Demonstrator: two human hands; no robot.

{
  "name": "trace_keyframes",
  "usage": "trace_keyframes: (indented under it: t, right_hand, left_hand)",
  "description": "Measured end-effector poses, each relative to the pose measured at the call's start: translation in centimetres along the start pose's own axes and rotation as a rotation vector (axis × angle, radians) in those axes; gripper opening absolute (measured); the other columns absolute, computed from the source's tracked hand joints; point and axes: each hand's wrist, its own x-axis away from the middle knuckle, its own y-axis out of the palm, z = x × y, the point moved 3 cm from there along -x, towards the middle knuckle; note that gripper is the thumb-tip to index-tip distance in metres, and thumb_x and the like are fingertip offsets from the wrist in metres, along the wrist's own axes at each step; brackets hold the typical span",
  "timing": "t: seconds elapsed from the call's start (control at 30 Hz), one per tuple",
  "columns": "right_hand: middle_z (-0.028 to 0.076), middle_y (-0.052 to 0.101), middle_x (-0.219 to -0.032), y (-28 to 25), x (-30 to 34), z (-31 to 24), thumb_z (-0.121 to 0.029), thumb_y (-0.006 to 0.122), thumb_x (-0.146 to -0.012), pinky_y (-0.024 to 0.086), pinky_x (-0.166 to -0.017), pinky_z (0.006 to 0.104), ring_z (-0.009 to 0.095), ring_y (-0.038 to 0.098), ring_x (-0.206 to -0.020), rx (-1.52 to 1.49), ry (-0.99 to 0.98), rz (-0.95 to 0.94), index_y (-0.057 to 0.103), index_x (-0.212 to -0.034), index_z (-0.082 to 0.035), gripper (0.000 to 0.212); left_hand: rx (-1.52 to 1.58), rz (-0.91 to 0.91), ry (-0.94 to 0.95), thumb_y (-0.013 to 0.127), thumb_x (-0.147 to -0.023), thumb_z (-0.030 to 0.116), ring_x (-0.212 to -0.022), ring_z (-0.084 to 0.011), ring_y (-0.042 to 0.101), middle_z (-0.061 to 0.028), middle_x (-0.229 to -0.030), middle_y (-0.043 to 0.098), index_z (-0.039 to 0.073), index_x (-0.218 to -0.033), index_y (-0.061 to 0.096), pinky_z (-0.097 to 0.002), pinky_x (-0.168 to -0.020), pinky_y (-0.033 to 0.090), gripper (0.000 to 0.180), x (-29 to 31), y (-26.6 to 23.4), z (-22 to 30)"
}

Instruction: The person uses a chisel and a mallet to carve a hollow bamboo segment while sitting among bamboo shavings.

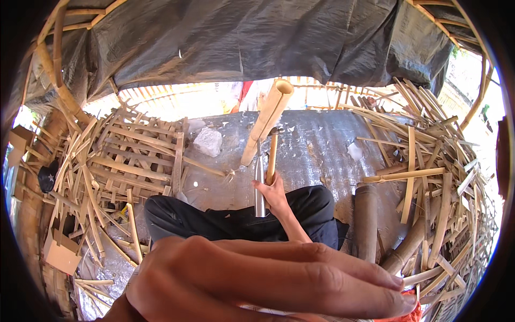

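Observation:
My left hand (257, 271) is raised close in the foreground, fingers stretched out toward the right, with nothing seen in it. Farther off, above my crossed legs, my right hand (274, 194) is closed around a wooden-handled tool (273, 153) with a small dark head, perhaps a hammer. Its thumb presses a shiny metal tool (260, 201), narrow at the top and wider below. Just beyond them a bamboo pole (266, 121) stands tilted, its hollow end up and a dark split line down its side. My left hand hides my lap and part of the right forearm.
Bamboo strips (445, 214) pile up on the right, beside a thick bamboo piece (366, 222). At left lie a slatted bamboo frame (139, 155) and more strips. A pale stone block (208, 141) rests on the grey sheet (316, 155). A dark tarp (241, 43) hangs across the back.

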Motion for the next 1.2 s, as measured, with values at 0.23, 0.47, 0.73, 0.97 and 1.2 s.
trace_keyframes:
  t: [0.23,0.47,0.73,0.97,1.2]
  right_hand:
    - [-0.002,0.045,-0.080,-1.1,-1.0,1.9,-0.013,0.083,-0.081,0.040,-0.057,0.0266,0.008,0.046,-0.068,0.006,-0.112,0.023,0.047,-0.097,-0.007,0.039]
    - [0.000,0.057,-0.084,1.1,0.5,-0.2,-0.011,0.078,-0.085,0.048,-0.061,0.0265,0.008,0.056,-0.071,-0.071,-0.013,-0.041,0.051,-0.103,-0.002,0.034]
    - [0.000,0.052,-0.075,0.9,-0.1,-1.8,-0.017,0.082,-0.084,0.043,-0.054,0.0278,0.008,0.049,-0.064,0.236,-0.159,0.061,0.050,-0.095,-0.002,0.036]
    - [-0.004,0.044,-0.063,2.6,-0.2,-5.2,-0.021,0.071,-0.095,0.033,-0.042,0.0254,0.005,0.042,-0.051,0.295,-0.215,0.172,0.048,-0.092,-0.005,0.028]
    - [-0.004,0.037,-0.064,2.4,4.7,-6.9,-0.022,0.051,-0.107,0.028,-0.042,0.0249,0.005,0.036,-0.050,0.226,-0.270,0.192,0.045,-0.094,-0.007,0.021]
  left_hand:
    - [-0.416,0.586,-0.171,0.058,-0.102,0.028,-0.120,-0.0182,0.059,-0.0108,-0.120,0.065,0.001,-0.118,0.065,-0.0386,-0.100,0.046,0.032,5.5,-6.9,-4.1]
    - [0.048,1.083,-0.828,0.058,-0.103,0.040,-0.101,-0.0165,0.062,-0.0035,-0.115,0.061,0.014,-0.128,0.052,-0.0385,-0.086,0.057,0.036,25.8,-14.8,-23.3]
    - [0.411,0.955,-0.716,0.076,-0.092,0.033,-0.097,-0.0216,0.066,-0.0070,-0.114,0.059,0.015,-0.147,0.032,-0.0398,-0.072,0.061,0.072,25.0,-10.8,-25.3]
    - [0.484,1.089,-0.455,0.064,-0.096,0.029,-0.061,-0.0135,0.057,-0.0028,-0.080,0.055,0.006,-0.090,0.055,-0.0331,-0.049,0.056,0.026,25.6,-10.7,-25.0]
    - [0.616,1.227,-0.426,0.059,-0.100,0.032,-0.040,-0.0077,0.040,0.0032,-0.061,0.041,0.006,-0.089,0.054,-0.0255,-0.031,0.039,0.028,24.6,-10.5,-22.9]
